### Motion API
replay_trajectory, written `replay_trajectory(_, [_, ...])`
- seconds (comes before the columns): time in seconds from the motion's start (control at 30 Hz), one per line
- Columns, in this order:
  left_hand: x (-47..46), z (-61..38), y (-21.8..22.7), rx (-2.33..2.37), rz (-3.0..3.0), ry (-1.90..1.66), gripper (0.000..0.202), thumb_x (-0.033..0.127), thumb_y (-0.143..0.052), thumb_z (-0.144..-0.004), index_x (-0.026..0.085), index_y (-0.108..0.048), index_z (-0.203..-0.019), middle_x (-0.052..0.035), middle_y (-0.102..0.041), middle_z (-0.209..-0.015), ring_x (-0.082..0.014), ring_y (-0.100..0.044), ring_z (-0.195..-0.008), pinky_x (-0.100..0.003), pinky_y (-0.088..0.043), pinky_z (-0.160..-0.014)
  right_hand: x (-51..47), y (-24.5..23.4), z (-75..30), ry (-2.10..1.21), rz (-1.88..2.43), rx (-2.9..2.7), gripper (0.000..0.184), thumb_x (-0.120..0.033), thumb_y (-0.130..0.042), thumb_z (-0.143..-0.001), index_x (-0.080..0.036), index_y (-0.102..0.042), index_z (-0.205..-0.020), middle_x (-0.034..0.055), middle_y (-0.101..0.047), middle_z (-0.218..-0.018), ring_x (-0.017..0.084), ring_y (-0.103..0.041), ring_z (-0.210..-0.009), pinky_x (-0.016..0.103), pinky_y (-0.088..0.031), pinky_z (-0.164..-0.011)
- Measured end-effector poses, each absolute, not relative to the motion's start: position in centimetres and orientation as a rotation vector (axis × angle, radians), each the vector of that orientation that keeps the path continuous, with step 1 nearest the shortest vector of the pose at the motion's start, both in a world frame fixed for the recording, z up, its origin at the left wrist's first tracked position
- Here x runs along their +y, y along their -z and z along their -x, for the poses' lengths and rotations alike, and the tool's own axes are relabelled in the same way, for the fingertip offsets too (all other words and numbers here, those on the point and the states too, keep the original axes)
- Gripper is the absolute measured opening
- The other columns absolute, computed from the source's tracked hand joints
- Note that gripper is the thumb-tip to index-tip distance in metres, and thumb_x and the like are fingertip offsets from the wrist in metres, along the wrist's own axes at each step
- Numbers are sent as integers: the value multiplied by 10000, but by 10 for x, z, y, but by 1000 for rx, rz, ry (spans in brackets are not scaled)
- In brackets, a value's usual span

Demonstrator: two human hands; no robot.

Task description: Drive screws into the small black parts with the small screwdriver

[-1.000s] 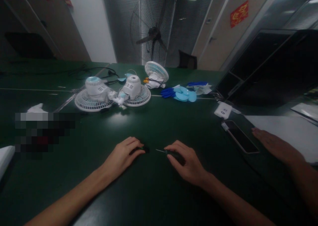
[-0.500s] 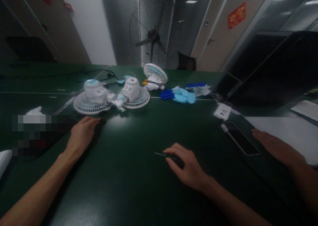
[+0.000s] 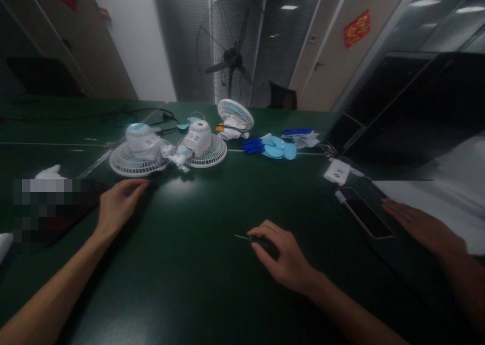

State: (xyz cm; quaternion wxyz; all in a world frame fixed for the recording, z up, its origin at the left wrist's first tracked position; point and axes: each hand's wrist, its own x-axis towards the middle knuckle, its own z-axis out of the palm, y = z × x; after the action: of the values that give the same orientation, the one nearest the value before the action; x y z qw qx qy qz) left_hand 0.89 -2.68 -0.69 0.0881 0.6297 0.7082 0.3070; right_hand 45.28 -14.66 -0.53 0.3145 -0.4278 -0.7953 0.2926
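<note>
My right hand point(image 3: 282, 254) is wrapped round the dark handle of a screwdriver point(image 3: 264, 246), its thin metal shaft pointing left just over the green table point(image 3: 204, 294). My left hand point(image 3: 119, 203) rests at the left with thumb and fingers pinched together; what they hold, if anything, is too dark to make out. Just beyond it lies a small white fan point(image 3: 138, 155) with its grille face down. A second white fan point(image 3: 202, 143) lies face down beside that one. Farther back, a third fan point(image 3: 235, 117) is tilted, with a dark cord around its base.
Light-blue fan blades point(image 3: 278, 147) and blue gloves point(image 3: 253, 145) lie past the middle. At the right are a phone point(image 3: 366, 213), a white box point(image 3: 337, 171), paper point(image 3: 413, 196) and another person's hand point(image 3: 420, 226). A dark pouch-like object point(image 3: 81, 208) lies left of my left hand.
My left hand has shifted slightly left and its fingers have drawn closer together. A white sheet-like shape has risen at the right edge. My right hand keeps the screwdriver nearly still.
</note>
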Motion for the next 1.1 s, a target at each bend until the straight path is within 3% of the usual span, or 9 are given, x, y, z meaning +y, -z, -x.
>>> replay_trajectory(0.27, [-17,-8,4,2073,-1683,-810,530,601,-632,-899,183,-774,-1192,-60,-793,-1181,-284,-729,-956,-301,-552,-790,-147,4,-452,-763,1127,-2085,201,-232,-568,-1043,-212,-672,-1213,50,-663,-1032,174,-655,-880,301,-512,-736])
replay_trajectory(0.37, [-22,-12,2,2097,-1781,-788,536,586,-582,-948,174,-762,-1238,-73,-791,-1197,-290,-731,-1005,-320,-556,-848,-147,5,-452,-771,1128,-2090,192,-236,-569,-1045,-211,-671,-1206,50,-661,-1031,175,-652,-880,303,-513,-741])
replay_trajectory(0.57, [-24,-14,11,2040,-2205,-655,501,461,-513,-1004,107,-727,-1286,-180,-740,-1296,-337,-695,-1160,-439,-529,-1022,-148,4,-453,-765,1160,-2097,206,-235,-562,-1048,-222,-665,-1226,57,-663,-1053,188,-656,-903,323,-520,-764])
replay_trajectory(0.73, [-26,-30,18,1756,-2257,-697,438,505,-537,-1006,205,-778,-1215,-126,-743,-1320,-320,-691,-1205,-446,-517,-1081,-148,4,-452,-775,1177,-2115,198,-237,-556,-1052,-225,-666,-1215,54,-663,-1061,186,-655,-906,318,-516,-764])
replay_trajectory(0.93, [-72,-120,9,1194,-2129,-626,224,387,-649,-991,253,-781,-1112,-54,-774,-1156,-226,-731,-992,-348,-591,-867,-149,1,-451,-730,1187,-2138,202,-225,-580,-1019,-217,-666,-1201,55,-655,-1048,186,-651,-885,322,-508,-763])
replay_trajectory(1.1, [-98,-151,8,996,-2149,-582,175,300,-657,-1010,261,-739,-1158,-44,-740,-1151,-216,-693,-1061,-362,-561,-950,-149,-2,-451,-748,1195,-2184,209,-217,-576,-1013,-218,-665,-1202,60,-658,-1055,183,-647,-877,309,-499,-736])
